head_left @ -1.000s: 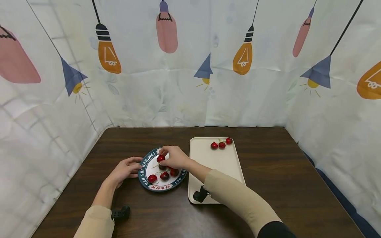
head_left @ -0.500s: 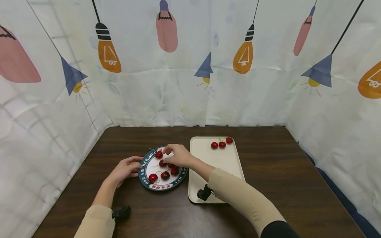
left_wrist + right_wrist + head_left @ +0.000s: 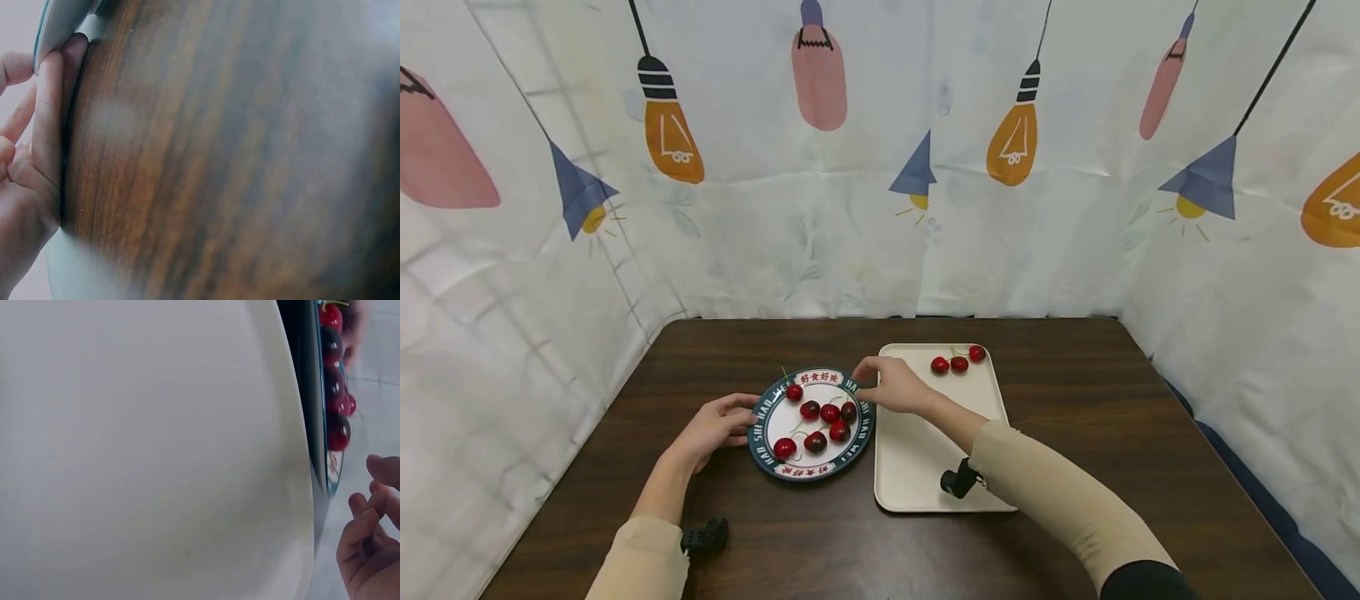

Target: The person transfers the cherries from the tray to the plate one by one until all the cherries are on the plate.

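Observation:
My left hand (image 3: 718,429) grips the left rim of a round plate (image 3: 760,454), white with a dark blue-green lettered border. In the left wrist view its fingers (image 3: 49,119) lie against the underside of the rim, with another finger above it. Several red and dark cherries (image 3: 816,442) lie spread on the plate, some with stems. My right hand (image 3: 891,385) hovers between the plate's upper right edge and a cream tray (image 3: 925,450). Its fingers are loosely bent and nothing shows between them in the right wrist view.
Three cherries (image 3: 958,364) lie at the far right corner of the tray, which stands right beside the plate. Both rest on a dark wooden table (image 3: 1060,400). A white printed curtain (image 3: 850,242) closes off the back and sides.
My right hand has let go of a cherry at the plate's far left and moved right, off the cherries to the tray's edge. The left hand stays at the rim.

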A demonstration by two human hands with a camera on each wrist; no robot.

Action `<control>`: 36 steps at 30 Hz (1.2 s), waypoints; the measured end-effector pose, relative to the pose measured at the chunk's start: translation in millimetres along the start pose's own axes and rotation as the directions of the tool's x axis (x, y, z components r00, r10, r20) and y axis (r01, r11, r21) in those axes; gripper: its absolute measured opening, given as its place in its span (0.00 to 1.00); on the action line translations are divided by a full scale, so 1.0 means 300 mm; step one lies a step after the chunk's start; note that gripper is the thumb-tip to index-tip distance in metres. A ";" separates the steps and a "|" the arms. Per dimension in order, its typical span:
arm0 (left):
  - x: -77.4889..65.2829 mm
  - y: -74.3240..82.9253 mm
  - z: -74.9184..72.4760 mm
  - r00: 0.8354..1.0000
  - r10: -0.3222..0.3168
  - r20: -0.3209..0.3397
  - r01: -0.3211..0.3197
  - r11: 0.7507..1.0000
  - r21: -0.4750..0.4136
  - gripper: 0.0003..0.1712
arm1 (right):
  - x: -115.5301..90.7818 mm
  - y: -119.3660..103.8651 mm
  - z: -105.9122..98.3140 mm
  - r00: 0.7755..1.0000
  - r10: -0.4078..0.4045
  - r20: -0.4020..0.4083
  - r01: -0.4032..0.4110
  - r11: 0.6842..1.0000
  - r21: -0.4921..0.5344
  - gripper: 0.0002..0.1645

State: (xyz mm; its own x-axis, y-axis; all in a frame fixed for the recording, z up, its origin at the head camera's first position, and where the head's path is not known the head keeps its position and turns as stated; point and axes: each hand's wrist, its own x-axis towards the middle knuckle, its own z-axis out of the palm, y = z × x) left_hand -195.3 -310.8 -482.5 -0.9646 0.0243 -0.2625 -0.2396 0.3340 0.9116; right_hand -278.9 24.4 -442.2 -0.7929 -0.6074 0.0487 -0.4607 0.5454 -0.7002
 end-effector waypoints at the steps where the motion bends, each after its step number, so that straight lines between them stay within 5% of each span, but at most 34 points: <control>1: -0.001 -0.001 -0.001 1.000 0.000 -0.002 0.000 1.000 -0.002 0.31 | -0.007 0.007 -0.011 1.000 0.001 -0.003 -0.001 1.000 0.001 0.16; 21: 0.001 -0.016 -0.006 1.000 0.001 -0.011 -0.001 1.000 -0.007 0.30 | -0.160 0.196 -0.197 0.984 0.139 -0.114 -0.118 0.978 0.173 0.20; 36: 0.007 -0.013 -0.008 1.000 0.002 -0.012 -0.002 1.000 0.008 0.31 | -0.214 0.349 -0.335 0.941 0.246 -0.232 -0.200 0.958 0.204 0.19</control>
State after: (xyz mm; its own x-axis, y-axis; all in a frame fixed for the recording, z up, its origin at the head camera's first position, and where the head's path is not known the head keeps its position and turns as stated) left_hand -196.8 -314.2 -485.9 -0.9664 0.0138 -0.2566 -0.2367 0.3411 0.9097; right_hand -316.3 178.4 -447.0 -0.9520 -0.3037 0.0391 -0.2017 0.5261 -0.8261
